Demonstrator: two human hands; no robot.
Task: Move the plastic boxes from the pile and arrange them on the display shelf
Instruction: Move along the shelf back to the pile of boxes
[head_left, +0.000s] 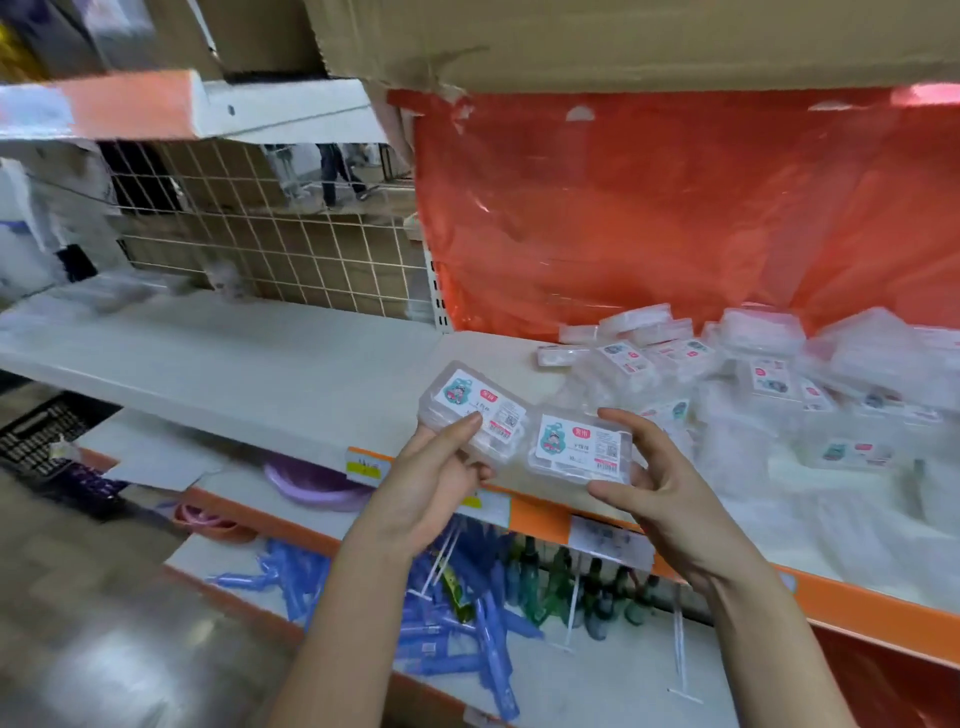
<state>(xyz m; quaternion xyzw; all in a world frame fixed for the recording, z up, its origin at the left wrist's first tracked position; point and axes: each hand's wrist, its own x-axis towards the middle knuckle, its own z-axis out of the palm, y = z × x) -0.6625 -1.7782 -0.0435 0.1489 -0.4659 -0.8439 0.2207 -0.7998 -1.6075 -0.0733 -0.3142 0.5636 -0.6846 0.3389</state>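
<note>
Head view, left to right. At far left, a black crate (39, 441) sits low beside the shelving, blurred. Above it, the white display shelf (249, 364) runs across the frame; its left part carries only a few indistinct clear items near the back, in front of a wire grid panel (291, 244). On the lower shelf, a purple basin (311, 486) lies under the shelf edge, and blue plastic items (457, 623) lie in a loose heap further right.

At centre, the left hand (431, 488) grips one plastic box (475, 410) from below, thumb pressed on its labelled lid. The box is tilted, held above the front edge of the display shelf. Just beside it, the right hand (660, 483) grips a second plastic box (579, 449), thumb under the near edge and fingers (618, 418) over the far edge. The two boxes touch or nearly touch at their adjacent corners; which one cannot be determined. Both lids carry a white label with a cartoon figure and a red tag.

Behind the hands, a red plastic sheet (675, 208) hangs across the back of the shelf bay, below a cardboard carton (623, 41). At right, the pile of plastic boxes (753, 384) lies on the display shelf against the sheet, boxes stacked irregularly, some tilted. An orange strip (857, 592) runs along the shelf front.
</note>
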